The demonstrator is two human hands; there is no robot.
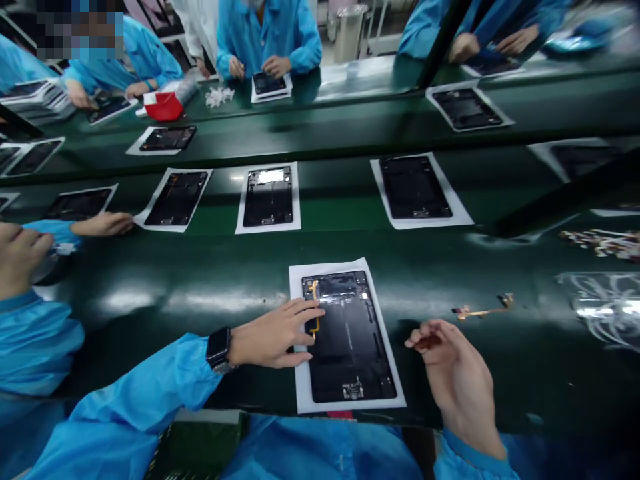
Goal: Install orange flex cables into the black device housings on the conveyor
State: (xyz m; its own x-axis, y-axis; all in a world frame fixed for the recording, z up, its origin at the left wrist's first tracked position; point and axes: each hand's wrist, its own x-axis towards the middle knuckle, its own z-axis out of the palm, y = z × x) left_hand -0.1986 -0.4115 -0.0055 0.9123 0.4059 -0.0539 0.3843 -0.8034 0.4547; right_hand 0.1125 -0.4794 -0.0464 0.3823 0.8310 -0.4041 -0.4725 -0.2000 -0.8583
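Lying on a white rectangular paper sheet [303, 381], a thin black tablet housing [353, 353] occupies the near part of a glossy dark green workbench [200, 287], directly before the person. Along the housing's left margin runs a narrow amber flexible circuit strip [315, 289], partly covered by the left hand [280, 333]; its fingers are spread and appear to rest there without pinching anything, a black smartwatch [219, 349] at the wrist. The right hand [457, 373] stands just beside the housing's right side, fingers curled towards the thumb; whether anything is held between them cannot be told. Uneven pressure from the left fingertips could crease the amber strip or push it out of line, and a sideways push could slide the housing on its paper. A second, copper-coloured flexible strip [480, 313] lies on the bench near the right hand, where a careless sweep might snag or bend it. Farther right is a heap of small multicoloured strips [605, 243]; beyond, further black housings [269, 200] lie on white papers.
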